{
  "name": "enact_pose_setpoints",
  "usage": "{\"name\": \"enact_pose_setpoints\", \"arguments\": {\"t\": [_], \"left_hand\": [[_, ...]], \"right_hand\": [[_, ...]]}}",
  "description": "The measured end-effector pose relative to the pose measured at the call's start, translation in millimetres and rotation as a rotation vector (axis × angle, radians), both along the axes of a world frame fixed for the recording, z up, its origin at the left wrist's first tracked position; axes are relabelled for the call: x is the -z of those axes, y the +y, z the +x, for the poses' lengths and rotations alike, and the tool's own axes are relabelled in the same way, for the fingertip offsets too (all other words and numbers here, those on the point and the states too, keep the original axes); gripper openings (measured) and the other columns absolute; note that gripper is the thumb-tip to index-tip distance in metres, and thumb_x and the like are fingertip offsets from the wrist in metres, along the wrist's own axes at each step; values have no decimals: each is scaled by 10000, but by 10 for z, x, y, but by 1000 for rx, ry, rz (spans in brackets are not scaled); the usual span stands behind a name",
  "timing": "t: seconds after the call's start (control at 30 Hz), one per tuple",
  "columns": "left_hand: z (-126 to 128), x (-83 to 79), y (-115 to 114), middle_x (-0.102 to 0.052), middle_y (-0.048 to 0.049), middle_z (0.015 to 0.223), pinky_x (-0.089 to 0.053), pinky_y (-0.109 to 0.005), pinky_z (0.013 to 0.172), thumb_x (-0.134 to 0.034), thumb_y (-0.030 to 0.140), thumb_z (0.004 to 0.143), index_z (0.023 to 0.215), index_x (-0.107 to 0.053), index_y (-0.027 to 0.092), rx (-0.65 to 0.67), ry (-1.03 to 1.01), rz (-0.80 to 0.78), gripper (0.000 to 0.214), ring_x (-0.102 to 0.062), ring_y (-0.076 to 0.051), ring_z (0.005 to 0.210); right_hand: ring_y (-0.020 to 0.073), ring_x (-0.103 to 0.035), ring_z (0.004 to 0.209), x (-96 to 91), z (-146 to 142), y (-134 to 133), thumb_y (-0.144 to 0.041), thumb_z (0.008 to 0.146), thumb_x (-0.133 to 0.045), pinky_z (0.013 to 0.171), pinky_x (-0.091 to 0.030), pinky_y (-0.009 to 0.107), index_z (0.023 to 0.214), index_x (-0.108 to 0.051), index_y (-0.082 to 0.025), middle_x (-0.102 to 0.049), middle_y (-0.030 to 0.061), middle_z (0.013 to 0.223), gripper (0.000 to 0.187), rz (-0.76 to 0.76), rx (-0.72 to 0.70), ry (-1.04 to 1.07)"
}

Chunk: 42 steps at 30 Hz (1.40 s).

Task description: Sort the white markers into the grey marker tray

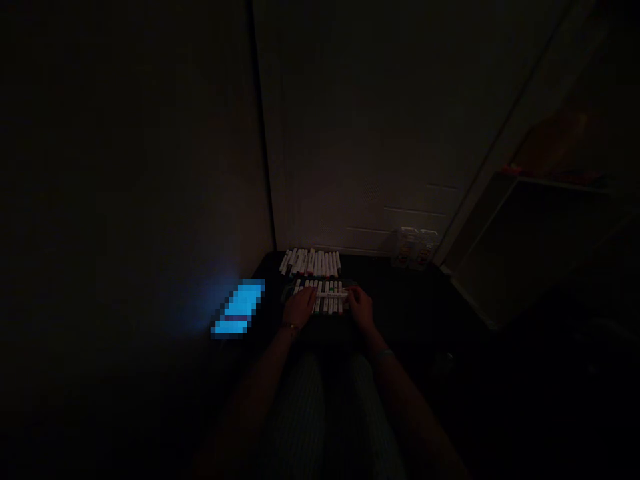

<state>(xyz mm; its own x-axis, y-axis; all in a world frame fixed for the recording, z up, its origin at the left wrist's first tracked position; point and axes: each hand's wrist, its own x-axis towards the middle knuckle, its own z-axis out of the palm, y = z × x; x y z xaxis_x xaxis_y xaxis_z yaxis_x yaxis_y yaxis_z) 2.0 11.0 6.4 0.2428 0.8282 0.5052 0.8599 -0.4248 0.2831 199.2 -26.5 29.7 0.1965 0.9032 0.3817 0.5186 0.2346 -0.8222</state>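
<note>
A white marker (331, 294) lies crosswise between my two hands, over a row of upright-laid white markers (334, 307). My left hand (300, 307) has its fingers closed at the marker's left end and partly covers the row. At the right end, the thumb and fingers of my right hand (361, 307) pinch the same marker. The row seems to sit in a dark, shallow holder, though the dim light hides its edges. Just behind it lies a second group of white markers (313, 262), some slanted, with coloured bands on a few.
Everything rests on a dark table (415, 307) against a wall. Two clear packages (416, 248) stand at the back right. A glowing, pixelated screen (239, 308) is at the left edge. A shelf unit (520, 220) rises on the right. My legs are below the table's front.
</note>
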Motion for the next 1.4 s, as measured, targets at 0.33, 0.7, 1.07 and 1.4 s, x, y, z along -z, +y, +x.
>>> {"name": "enact_pose_setpoints", "arguments": {"t": [0.33,0.7,1.07,1.4], "left_hand": [[-3,-23,-13,-612,-45,1026,-424,-257,822,-283,312,884,1033,-533,198,0,8,8,313,-567,-148,930],[-5,2,15,-615,-43,1001,-427,-252,794,-266,305,891,1003,-543,206,7,5,22,314,-574,-139,893],[12,-35,-31,-622,-47,945,-417,-264,790,-271,316,891,982,-542,205,-1,30,7,306,-576,-146,869],[-3,-7,-1,-622,-40,955,-416,-263,774,-283,322,886,1000,-536,216,-2,40,-6,297,-571,-150,876]], "right_hand": [[131,-574,753,69,7,56,-278,780,-435,683,-430,227,893,-625,-226,-643,-10,805,227,-4,7,21],[137,-565,788,151,27,103,-312,807,-412,706,-409,237,922,-621,-247,-640,-9,837,247,-1,21,-61],[129,-549,792,169,3,100,-329,836,-385,738,-373,229,952,-600,-218,-626,7,834,269,18,69,-158],[129,-556,815,16,-15,1,-214,798,-379,744,-394,229,956,-599,-237,-632,-12,866,272,7,33,-101]]}}
